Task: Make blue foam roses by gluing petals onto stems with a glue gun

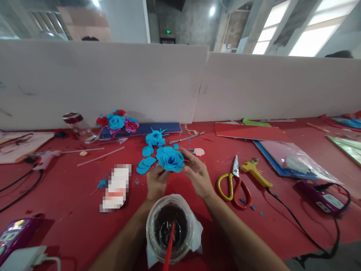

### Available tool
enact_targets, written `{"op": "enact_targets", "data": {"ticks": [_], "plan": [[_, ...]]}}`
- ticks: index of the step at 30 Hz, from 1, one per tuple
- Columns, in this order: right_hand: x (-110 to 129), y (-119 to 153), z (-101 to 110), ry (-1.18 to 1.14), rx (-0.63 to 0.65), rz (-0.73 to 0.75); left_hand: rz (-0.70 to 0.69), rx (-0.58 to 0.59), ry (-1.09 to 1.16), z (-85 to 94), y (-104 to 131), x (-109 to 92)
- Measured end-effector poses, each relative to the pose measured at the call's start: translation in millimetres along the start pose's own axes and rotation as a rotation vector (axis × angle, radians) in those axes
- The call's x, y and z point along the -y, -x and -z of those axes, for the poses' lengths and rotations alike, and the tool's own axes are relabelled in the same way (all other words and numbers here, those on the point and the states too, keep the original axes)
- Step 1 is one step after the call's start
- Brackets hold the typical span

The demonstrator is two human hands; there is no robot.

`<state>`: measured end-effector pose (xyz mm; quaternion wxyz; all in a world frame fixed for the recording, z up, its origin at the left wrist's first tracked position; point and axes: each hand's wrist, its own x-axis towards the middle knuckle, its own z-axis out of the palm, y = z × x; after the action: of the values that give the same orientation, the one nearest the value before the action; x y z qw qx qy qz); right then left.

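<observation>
Beyond a white partition (113, 75), a grey concrete room with bright windows can be seen, and in front of it a red table (70, 195) is strewn with craft materials. A blue paper flower (170, 160) is held up over the middle of the table, its layered petals turned toward the camera. It is gripped from below by the left hand (156, 182), whose fingertips are partly hidden beneath the petals. At the flower's right edge the right hand (199, 173) is placed, thumb and fingers spread apart; whether the petals are pressed by it cannot be told. Just left of the flower, loose blue petals (146, 164) are laid in overlapping groups, and behind them a second blue flower (155, 137) is set down. Farther back, a red, blue and purple bouquet (116, 122) is placed beside a glass jar (86, 131) with a dark red lid. Between the forearms, a clear plastic cup (150, 226) of dark liquid is stood on white paper (197, 235), with a red straw (169, 246) dipped in it. To the right, scissors (235, 174) with one yellow and one red handle are laid near a yellow glue gun (258, 173); at the far left, a pink glue gun (46, 160) is seen. Nearer the left forearm, a white object (117, 188) is blurred by pixelation.
</observation>
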<state>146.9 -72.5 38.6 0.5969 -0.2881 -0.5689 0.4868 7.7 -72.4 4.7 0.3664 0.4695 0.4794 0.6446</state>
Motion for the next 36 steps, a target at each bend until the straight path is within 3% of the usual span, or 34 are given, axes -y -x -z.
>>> {"op": "enact_targets", "data": {"ticks": [3,6,9,14,21,32,36], "plan": [[0,-1,2,-0.117,-0.170,-0.040,-0.012,-0.010,0.130,-2.3,-2,0],[-5,-1,3,-0.065,-0.291,-0.163,-0.032,-0.029,0.175,-1.8,-4,2],[-10,0,0,-0.009,-0.230,-0.248,0.002,-0.034,0.145,0.2,-4,3],[-9,2,-6,0.000,-0.127,-0.237,0.041,0.003,0.265,-0.2,-4,6],[-9,3,-10,0.423,-0.008,-0.004,0.154,0.036,0.377,-5.6,-5,15],[-10,3,-10,0.392,-0.052,-0.015,0.172,0.197,0.367,-7.6,2,14],[-9,4,-11,0.392,-0.049,-0.014,0.170,0.180,0.388,-9.1,1,12]]}}
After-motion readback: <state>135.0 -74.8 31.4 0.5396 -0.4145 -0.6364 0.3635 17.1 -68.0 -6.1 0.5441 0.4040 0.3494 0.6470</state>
